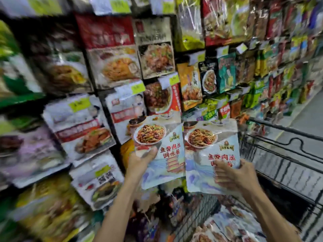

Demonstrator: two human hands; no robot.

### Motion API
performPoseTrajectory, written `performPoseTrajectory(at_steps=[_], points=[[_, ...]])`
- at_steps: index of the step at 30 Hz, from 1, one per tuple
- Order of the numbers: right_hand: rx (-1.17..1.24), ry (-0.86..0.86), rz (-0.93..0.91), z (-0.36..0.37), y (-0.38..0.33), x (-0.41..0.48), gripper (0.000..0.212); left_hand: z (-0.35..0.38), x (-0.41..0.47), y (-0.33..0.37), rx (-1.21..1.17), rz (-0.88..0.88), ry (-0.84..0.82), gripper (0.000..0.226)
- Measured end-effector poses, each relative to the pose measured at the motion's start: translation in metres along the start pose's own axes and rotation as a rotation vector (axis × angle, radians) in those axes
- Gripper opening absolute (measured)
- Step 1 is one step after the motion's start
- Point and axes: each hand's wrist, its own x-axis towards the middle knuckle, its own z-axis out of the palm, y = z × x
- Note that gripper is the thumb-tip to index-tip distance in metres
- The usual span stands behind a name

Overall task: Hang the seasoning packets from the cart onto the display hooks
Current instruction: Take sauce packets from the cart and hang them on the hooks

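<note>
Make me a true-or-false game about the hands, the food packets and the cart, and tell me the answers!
1. The left hand holds the left packet, and the right hand holds the right packet. True.
2. The two held packets look different. False: both show the same plate of shredded food and the same red writing.
3. The cart is made of black wire. True.
4. The cart stands on the person's left. False: it is on the right, and the display of hanging packets is on the left.
</note>
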Motion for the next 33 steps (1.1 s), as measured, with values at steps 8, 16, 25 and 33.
performPoseTrajectory(at_steps=[8, 16, 25, 33], points=[[0.089, -0.358, -0.098, 0.151, -0.048, -0.021, 0.044, -0.162, -0.058, 0.082, 0.002, 0.178, 0.311, 0.036], [0.142, -0.655, -0.062, 0.297, -0.062, -0.100, 0.036, -0.319, -0.135, 0.101, 0.106, 0.165, 0.619, 0.050], [0.127, -0.727, -0.079, 0.369, -0.046, -0.153, 0.034, -0.423, -0.174, 0.084, 0.214, 0.086, 0.767, 0.038], [0.093, -0.845, -0.042, 0.427, -0.048, -0.186, 0.038, -0.471, -0.196, 0.087, 0.196, 0.071, 0.851, 0.032]])
